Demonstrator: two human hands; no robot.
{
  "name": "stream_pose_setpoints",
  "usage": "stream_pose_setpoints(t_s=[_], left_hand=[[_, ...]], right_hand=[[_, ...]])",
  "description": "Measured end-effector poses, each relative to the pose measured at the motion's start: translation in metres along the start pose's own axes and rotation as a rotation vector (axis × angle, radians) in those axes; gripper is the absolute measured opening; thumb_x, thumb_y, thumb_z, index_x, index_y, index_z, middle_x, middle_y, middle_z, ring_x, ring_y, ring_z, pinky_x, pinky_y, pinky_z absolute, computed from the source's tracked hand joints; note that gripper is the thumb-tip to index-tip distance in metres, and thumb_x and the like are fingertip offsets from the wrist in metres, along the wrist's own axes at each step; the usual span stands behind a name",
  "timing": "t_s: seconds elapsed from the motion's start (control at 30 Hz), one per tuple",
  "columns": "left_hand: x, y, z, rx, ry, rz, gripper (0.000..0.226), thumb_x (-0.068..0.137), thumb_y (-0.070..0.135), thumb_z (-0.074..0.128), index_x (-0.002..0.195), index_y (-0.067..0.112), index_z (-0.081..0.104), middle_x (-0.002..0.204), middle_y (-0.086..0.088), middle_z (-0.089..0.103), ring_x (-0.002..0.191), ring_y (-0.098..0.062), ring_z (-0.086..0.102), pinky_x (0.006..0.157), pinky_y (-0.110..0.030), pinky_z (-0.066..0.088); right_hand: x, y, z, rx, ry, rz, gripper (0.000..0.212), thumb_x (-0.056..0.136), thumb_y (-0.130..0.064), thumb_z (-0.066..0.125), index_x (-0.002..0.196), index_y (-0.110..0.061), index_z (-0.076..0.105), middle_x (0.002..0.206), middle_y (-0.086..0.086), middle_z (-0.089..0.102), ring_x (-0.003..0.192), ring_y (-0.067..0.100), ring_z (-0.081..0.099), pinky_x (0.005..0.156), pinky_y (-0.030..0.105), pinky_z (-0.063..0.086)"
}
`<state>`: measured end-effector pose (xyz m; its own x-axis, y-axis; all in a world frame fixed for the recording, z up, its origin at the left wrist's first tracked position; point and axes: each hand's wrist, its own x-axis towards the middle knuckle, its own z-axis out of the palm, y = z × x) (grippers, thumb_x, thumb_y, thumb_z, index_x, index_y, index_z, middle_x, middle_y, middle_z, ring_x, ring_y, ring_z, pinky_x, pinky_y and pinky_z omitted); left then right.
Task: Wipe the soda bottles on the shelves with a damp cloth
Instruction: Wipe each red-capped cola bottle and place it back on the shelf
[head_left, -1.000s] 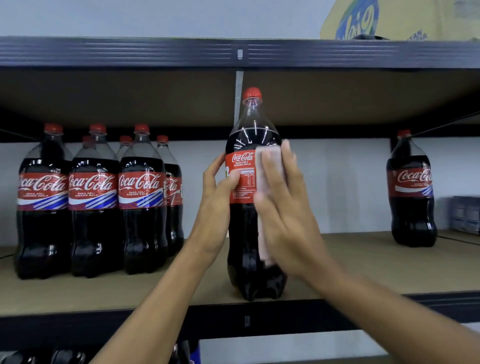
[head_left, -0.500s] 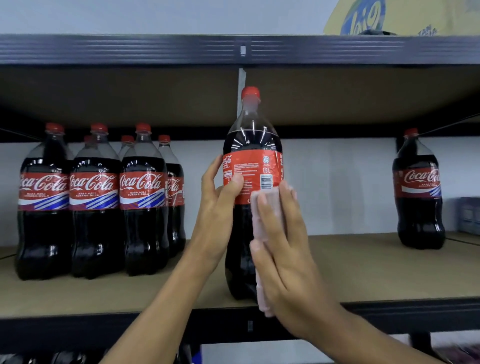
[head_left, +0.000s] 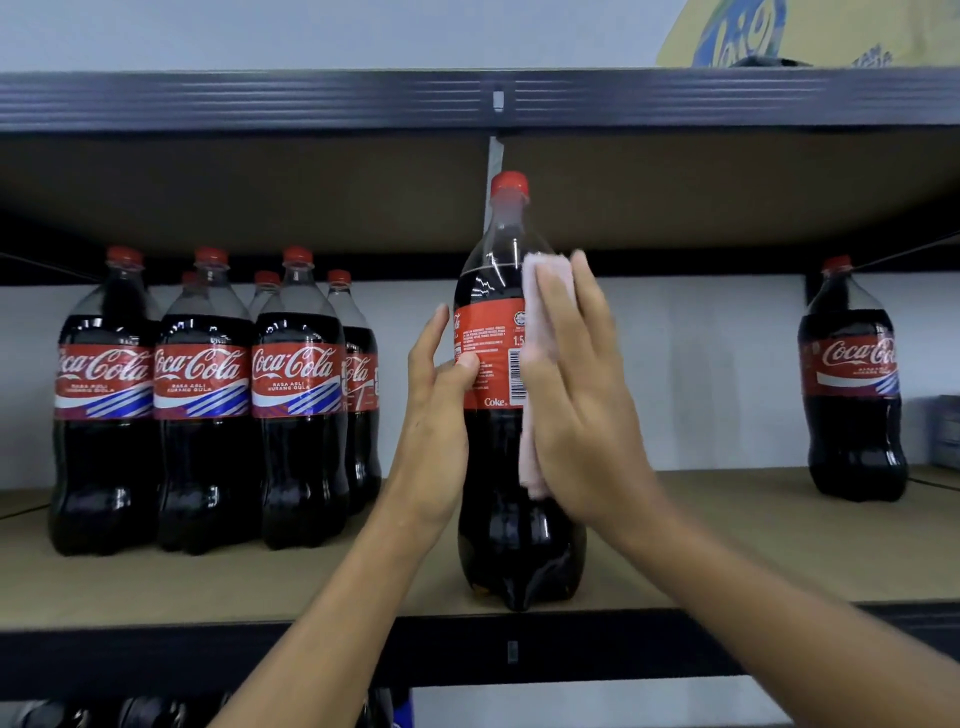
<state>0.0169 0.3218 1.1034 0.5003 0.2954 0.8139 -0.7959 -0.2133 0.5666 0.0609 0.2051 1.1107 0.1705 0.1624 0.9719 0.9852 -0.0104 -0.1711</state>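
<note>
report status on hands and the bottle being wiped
Left hand steadies the centre bottle at its label, fingers straight. Right hand flat, pressing pink cloth on its right side. Other bottles stand apart, nothing blocking.

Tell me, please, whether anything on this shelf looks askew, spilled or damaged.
Nothing stands out. The center bottle stands upright at the front edge of the shelf, the right hand pressing the cloth on it; the other bottles stand upright, capped.
</note>
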Motion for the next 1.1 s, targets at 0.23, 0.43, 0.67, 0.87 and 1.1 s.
stream_pose_setpoints(t_s=[0.23,0.43,0.67,0.87,1.1], left_hand=[[0.002,0.006,-0.003,-0.063,0.022,-0.047,0.040,0.111,0.027,0.035,0.149,0.035,0.041,0.114,0.006,0.076,0.108,-0.012,0.073,0.092,-0.032,0.057],[0.005,0.011,0.000,-0.014,0.013,-0.065,0.054,0.103,0.034,0.055,0.148,0.046,0.028,0.097,0.014,0.078,0.096,-0.010,0.076,0.089,-0.035,0.057],[0.005,0.006,-0.001,0.009,0.033,0.001,0.041,0.109,0.021,0.039,0.146,0.041,0.043,0.111,0.020,0.074,0.106,-0.002,0.071,0.093,-0.027,0.057],[0.005,0.002,0.001,-0.054,0.024,-0.042,0.038,0.111,0.025,0.032,0.142,0.039,0.048,0.108,0.017,0.076,0.103,-0.004,0.072,0.081,-0.020,0.058],[0.008,0.000,0.006,-0.090,0.088,-0.083,0.036,0.112,0.028,0.032,0.139,0.044,0.050,0.113,0.004,0.076,0.107,-0.014,0.073,0.093,-0.034,0.059]], right_hand=[[-0.041,0.001,0.004,-0.043,-0.089,0.035,0.058,0.108,-0.037,0.029,0.161,-0.045,0.007,0.163,-0.032,-0.015,0.154,-0.001,-0.013,0.127,0.046,0.016],[0.068,-0.010,-0.010,0.076,-0.030,0.069,0.044,0.111,-0.027,0.035,0.153,-0.028,0.045,0.155,-0.027,0.032,0.149,-0.008,0.019,0.120,0.017,0.017],[-0.009,0.000,0.003,-0.110,-0.027,-0.037,0.055,0.109,-0.032,0.033,0.162,-0.038,0.020,0.169,-0.018,-0.003,0.156,0.002,-0.006,0.127,0.035,0.011],[-0.051,0.006,-0.010,-0.236,-0.203,-0.065,0.059,0.106,-0.046,0.027,0.162,-0.045,0.007,0.167,-0.023,-0.018,0.155,0.004,-0.018,0.124,0.040,0.009],[0.060,-0.001,-0.008,0.007,-0.022,0.065,0.046,0.109,-0.033,0.035,0.155,-0.033,0.041,0.166,-0.014,0.026,0.147,-0.013,0.017,0.106,0.001,0.018]])
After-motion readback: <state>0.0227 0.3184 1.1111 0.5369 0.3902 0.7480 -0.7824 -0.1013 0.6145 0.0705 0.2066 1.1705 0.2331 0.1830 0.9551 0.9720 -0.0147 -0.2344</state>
